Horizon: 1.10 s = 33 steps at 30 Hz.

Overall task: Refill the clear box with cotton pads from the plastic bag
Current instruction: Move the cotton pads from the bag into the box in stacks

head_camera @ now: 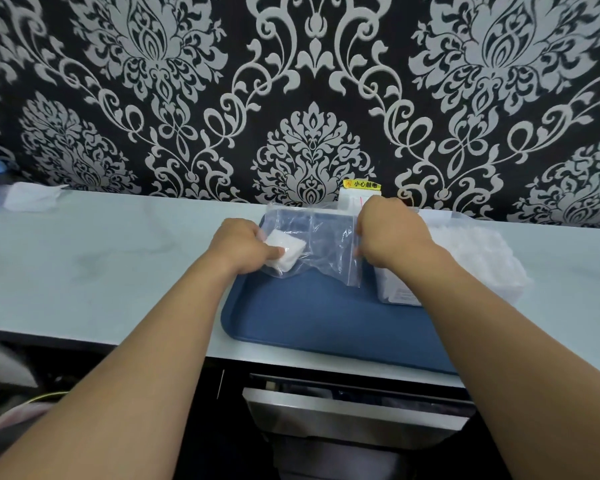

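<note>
Now the plastic bag (321, 244) is held between both hands: its pad end is pinched by the left hand (241, 245), its mouth by the right hand (390, 233). Cotton pads (284, 252), soft and light, are better gripped by their sides.

left hand (243, 244): fingers curled, pinching | right hand (388, 233): fisted, gripping | both arms extended
</note>
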Tool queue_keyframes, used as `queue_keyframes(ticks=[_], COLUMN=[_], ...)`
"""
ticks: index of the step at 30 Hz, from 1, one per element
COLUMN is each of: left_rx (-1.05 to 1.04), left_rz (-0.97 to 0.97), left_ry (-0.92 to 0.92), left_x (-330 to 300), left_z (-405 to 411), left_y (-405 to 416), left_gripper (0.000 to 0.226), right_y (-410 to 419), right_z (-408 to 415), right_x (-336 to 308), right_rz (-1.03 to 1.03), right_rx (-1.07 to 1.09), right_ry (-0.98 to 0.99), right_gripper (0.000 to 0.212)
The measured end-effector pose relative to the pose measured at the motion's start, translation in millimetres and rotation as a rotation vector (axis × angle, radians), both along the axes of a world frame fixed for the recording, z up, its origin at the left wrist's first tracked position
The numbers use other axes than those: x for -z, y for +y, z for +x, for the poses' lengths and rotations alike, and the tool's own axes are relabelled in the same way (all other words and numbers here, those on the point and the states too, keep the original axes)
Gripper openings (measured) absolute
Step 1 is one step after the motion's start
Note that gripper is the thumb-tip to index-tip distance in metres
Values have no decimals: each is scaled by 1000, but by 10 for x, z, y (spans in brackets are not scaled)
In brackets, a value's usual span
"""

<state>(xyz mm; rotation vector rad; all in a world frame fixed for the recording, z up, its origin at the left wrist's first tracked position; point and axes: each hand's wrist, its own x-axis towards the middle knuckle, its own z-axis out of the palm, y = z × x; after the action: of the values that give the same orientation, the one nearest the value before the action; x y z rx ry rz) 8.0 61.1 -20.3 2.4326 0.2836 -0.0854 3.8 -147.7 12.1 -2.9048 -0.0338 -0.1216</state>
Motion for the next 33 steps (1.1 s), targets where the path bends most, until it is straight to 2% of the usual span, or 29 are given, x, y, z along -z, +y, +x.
queue_keyframes(ticks=[2, 4, 5, 8, 11, 17, 20, 23, 28, 33], left_rx=[35, 55, 68, 74, 113, 122, 70, 38, 130, -1], left_rz=[-68, -108, -105, -81, -75, -252, -505, -720, -755, -688], left_ry=[30, 28, 18, -30, -88, -231, -243, -256, -287, -337], left_x=[2, -3, -9, -17, -6, -27, -90, -140, -164, -193], left_z=[-8, -21, -27, -32, -25, -21, -57, -93, -101, -62], left_y=[12, 40, 48, 60, 63, 53, -17, -119, -323, -376], left_gripper=[34, 25, 20, 14, 13, 14, 14, 13, 11, 12], right_y=[50, 94, 112, 111, 126, 241, 269, 232, 145, -58], right_z=[22, 20, -12, -75, -61, -62, -73, -93, -145, -187], right_x=[1, -45, -74, -39, 56, 111, 66, 22, 23, -85], right_rz=[123, 295, 393, 691, 903, 1076, 1215, 1204, 1279, 1318], right_rx=[-42, -126, -166, -168, -71, -20, -66, -91, -102, -89], right_ry=[-16, -36, -13, 194, 341, 486, 510, 525, 478, 349], right_gripper=[18, 6, 9, 33, 31, 16, 16, 14, 9, 19])
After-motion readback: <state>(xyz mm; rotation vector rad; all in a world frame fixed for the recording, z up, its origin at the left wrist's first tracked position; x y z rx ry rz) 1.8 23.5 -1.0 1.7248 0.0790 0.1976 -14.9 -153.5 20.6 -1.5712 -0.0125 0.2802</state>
